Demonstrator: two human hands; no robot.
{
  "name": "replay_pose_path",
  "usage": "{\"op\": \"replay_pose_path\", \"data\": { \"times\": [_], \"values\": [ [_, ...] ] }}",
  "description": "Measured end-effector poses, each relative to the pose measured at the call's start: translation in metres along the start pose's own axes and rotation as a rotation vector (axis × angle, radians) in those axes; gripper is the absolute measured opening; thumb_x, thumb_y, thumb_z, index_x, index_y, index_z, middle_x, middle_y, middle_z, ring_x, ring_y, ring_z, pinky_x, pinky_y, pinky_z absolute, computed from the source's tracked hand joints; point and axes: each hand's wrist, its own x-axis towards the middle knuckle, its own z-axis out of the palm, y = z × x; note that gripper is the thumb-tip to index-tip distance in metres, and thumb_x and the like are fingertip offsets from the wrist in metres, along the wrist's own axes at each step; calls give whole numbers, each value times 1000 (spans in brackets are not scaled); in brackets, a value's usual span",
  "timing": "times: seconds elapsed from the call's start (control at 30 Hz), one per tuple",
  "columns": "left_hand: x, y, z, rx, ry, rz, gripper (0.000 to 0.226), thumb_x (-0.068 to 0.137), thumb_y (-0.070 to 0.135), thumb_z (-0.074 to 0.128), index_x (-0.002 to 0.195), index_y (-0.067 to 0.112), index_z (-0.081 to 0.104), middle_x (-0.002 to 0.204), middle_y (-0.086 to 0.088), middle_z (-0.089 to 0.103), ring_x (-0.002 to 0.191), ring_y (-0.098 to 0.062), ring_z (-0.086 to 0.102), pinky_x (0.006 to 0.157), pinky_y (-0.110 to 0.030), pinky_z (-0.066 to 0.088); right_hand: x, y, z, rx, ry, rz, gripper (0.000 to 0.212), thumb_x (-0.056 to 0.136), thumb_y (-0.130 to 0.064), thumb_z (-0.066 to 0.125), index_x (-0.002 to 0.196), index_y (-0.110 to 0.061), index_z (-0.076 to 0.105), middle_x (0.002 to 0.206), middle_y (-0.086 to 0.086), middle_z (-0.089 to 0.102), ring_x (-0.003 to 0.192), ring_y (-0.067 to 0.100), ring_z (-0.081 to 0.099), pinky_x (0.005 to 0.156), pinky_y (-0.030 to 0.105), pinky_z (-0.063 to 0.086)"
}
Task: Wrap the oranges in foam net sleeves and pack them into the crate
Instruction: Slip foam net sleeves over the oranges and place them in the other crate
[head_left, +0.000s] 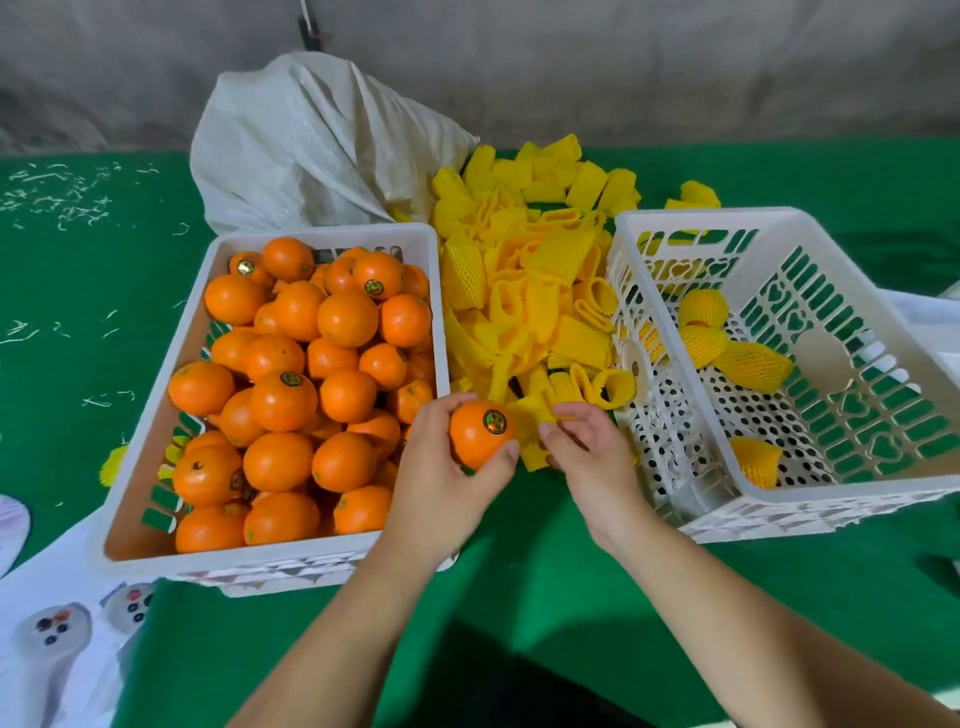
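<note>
- The left hand (441, 483), low in the middle of the frame, grips a bare orange (480, 434) with fingers and thumb curled round it; a round sticker on the fruit faces up.
- The right hand (584, 447), just right of that orange, pinches a yellow foam net sleeve (532, 434) that touches the fruit; how far the sleeve's mouth is open is hard to tell.
- A white crate (332, 236) at centre left is heaped with unwrapped oranges (291, 384).
- Between the two crates, from the middle up to the top centre, lies a loose pile of yellow sleeves (530, 260).
- The slotted white crate (779, 501) at the right holds four wrapped oranges (753, 366), three clustered near its far side and one near its front wall.
- A white woven sack (311, 145) slumps behind the full crate, on the green cloth (545, 582).
</note>
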Motion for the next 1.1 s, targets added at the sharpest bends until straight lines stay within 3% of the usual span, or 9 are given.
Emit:
{"op": "replay_pose_path", "data": {
  "times": [0.1,0.2,0.3,0.43,0.57,0.67,0.83,1.0,1.1],
  "values": [
    [-2,5,3,-172,-91,7,56,81,58,76,129,40,54,115,19,64,100,-8,69,81,-20,55,-9,-32,3,253,-136,-18,36,83,-29,79,118,-26,69,115,8,75,109,23,71,93,39,57],
    [1,10,5,-331,-210,3,53,86,50,73,135,36,56,115,20,66,103,-7,69,87,-25,56,-14,-48,12,505,-194,17,45,86,-18,81,128,-16,66,121,16,72,116,29,69,98,42,57],
    [5,12,5,-548,-163,-114,42,93,54,65,129,33,66,124,11,70,117,-12,67,99,-34,57,-18,-54,21,609,-221,73,55,84,-19,79,135,-11,59,130,17,69,122,28,67,97,40,56],
    [8,9,2,-688,-102,-177,36,99,51,55,120,29,74,127,-3,72,122,-24,66,103,-37,56,-21,-55,31,578,-214,91,52,88,-25,74,135,-8,59,132,10,70,126,22,64,105,39,51],
    [6,4,-3,-713,-177,-130,66,83,69,74,136,30,69,134,-3,68,133,-22,60,110,-42,50,-22,-60,29,564,-274,142,32,104,-21,56,134,-9,62,132,11,70,123,21,67,99,36,54],
    [2,2,0,-690,-197,-90,68,86,75,67,142,35,64,145,0,63,141,-21,54,115,-43,47,-20,-65,18,536,-407,201,31,109,-18,47,134,-9,64,134,13,68,124,22,66,101,37,53],
    [2,2,1,-714,-131,-113,57,98,67,47,143,35,61,143,-2,64,136,-25,59,114,-45,50,-19,-68,10,326,-470,147,21,97,-11,62,99,-20,82,105,4,76,87,12,65,75,28,52],
    [9,4,-2,-657,-287,-193,54,93,69,46,139,42,56,146,4,59,134,-14,60,112,-36,49,-11,-66,15,-131,-141,-66,11,92,-31,66,85,-30,74,85,-1,72,78,16,60,71,38,50],
    [15,7,-8,-709,-391,-249,65,89,55,68,146,33,47,149,-2,58,130,-14,63,102,-27,54,-8,-63,14,-72,-157,-102,13,97,-25,68,90,-29,78,94,-1,78,84,11,69,71,30,54]
  ]
}}
